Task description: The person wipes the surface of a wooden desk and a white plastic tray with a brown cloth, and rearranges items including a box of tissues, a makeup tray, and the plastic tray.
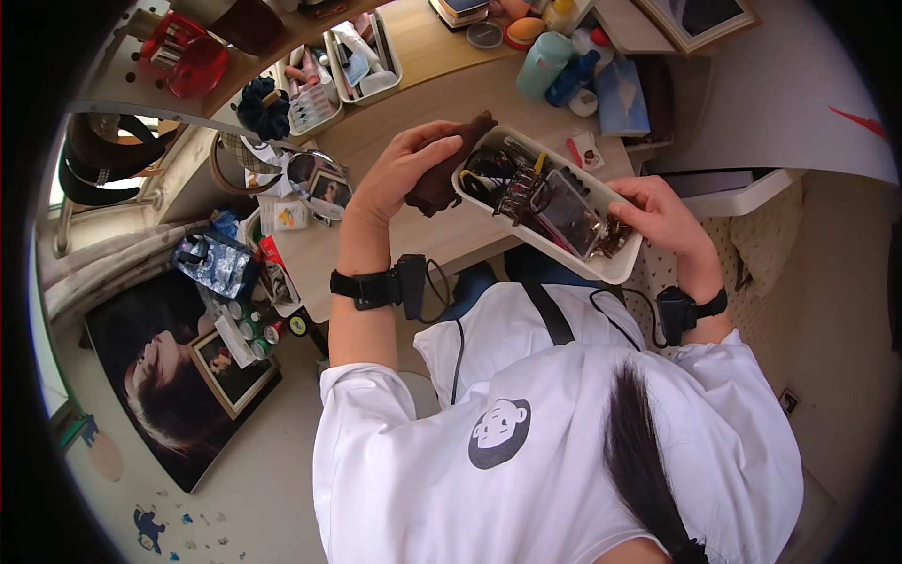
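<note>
My left hand is closed on a dark brown cloth, bunched up beside the left end of a white plastic bin. With fingers curled over the bin's right end, my right hand grips it. The bin sits tilted above my lap at the desk's front edge. Inside it lie a clear plastic case, a brown patterned claw clip and dark hair accessories. A shiny brown clip lies under my right fingers. What supports the bin from below is hidden.
Behind the bin runs the wooden desk. A round mirror and headbands stand at its left. Further back are two white organizers of cosmetics. Bottles and a blue box stand back right, above an open white drawer.
</note>
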`<state>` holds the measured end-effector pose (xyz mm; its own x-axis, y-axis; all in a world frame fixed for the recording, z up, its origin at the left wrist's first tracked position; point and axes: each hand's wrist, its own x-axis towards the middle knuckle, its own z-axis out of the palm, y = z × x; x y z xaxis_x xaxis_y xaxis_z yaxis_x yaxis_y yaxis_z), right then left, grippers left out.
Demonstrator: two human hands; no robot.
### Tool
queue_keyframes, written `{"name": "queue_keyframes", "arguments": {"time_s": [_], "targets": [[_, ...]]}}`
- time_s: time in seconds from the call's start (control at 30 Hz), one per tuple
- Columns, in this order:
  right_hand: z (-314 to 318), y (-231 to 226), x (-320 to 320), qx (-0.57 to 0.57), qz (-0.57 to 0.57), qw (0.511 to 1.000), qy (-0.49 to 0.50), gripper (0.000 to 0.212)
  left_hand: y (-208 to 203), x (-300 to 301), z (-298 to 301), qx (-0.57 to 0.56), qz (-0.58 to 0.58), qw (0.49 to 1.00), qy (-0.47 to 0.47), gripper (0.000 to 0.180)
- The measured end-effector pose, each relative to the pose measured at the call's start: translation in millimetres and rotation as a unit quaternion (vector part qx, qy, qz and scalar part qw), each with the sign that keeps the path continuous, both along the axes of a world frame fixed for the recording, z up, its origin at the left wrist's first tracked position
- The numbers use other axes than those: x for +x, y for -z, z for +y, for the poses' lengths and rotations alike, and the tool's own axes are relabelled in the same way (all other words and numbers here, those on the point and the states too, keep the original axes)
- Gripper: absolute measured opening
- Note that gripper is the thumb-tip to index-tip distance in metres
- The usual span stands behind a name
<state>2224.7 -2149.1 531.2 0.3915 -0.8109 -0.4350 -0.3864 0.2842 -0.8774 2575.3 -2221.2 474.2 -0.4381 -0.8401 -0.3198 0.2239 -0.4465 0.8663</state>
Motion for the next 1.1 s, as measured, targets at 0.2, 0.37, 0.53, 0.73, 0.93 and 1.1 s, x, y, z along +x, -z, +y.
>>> {"name": "queue_keyframes", "arguments": {"time_s": [0.2,0.37,0.53,0.73,0.93,1.1], "targets": [[-8,-1,8,-0.095,0.030,0.993,-0.068,0.022,-13,-8,-15,-0.104,-0.158,0.967,0.171,0.034],[-17,3,15,-0.113,0.086,0.984,-0.110,0.020,-15,-20,-18,-0.233,-0.213,0.909,0.272,0.030],[-22,4,28,-0.154,0.114,0.969,-0.157,0.017,-10,-37,-16,-0.274,-0.233,0.879,0.313,0.030],[-22,16,25,-0.180,0.112,0.972,-0.104,0.018,3,-10,-16,-0.246,-0.324,0.887,0.218,0.029],[-32,40,28,-0.264,0.159,0.951,-0.022,0.019,45,15,-2,-0.058,-0.262,0.962,-0.058,0.030],[-37,48,30,-0.243,0.125,0.960,0.055,0.019,70,28,27,0.036,-0.155,0.971,-0.180,0.031]]}}
